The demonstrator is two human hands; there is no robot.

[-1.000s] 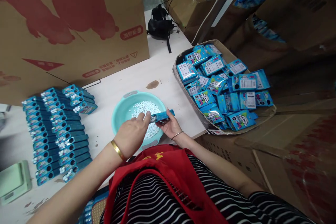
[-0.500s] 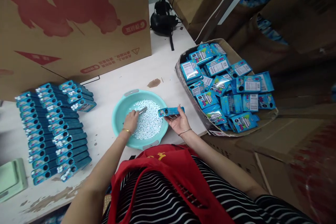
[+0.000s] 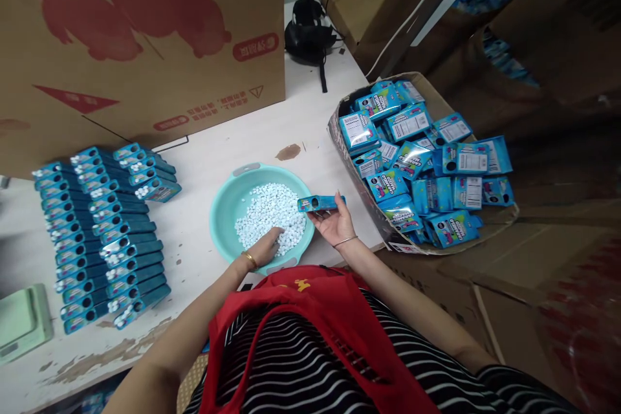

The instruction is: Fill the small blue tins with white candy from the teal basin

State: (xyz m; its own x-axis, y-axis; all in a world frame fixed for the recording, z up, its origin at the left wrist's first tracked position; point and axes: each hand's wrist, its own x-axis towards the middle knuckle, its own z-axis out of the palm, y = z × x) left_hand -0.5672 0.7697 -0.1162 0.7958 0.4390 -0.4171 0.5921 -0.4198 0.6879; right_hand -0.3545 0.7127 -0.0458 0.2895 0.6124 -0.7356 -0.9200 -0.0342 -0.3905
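Note:
A turquoise plastic basin (image 3: 224, 210) stands in front of me with a heap of small white candies (image 3: 268, 204) in it. My left hand (image 3: 264, 247) is down in the candies near the basin's front edge, fingers closed. The small metal scoop it gripped a moment ago is hidden by the hand and the candies. Over the basin's right rim, my right hand (image 3: 338, 226) grips a small blue candy box (image 3: 320, 203) lying on its side, its narrow face with a dark round hole turned up.
Rows of blue boxes (image 3: 119, 226) stand on the white table (image 3: 204, 142) at left, white candies at many ends. A carton tray (image 3: 504, 215) heaped with blue boxes lies right. Behind are a large carton (image 3: 194, 26) and a black strapped object (image 3: 310, 39). A pale green scale (image 3: 24, 320) sits far left.
My left hand has moved right and toward me, deeper into the candies, and the scoop has gone out of sight. My right hand keeps the box at the basin's rim. The view has shifted slightly.

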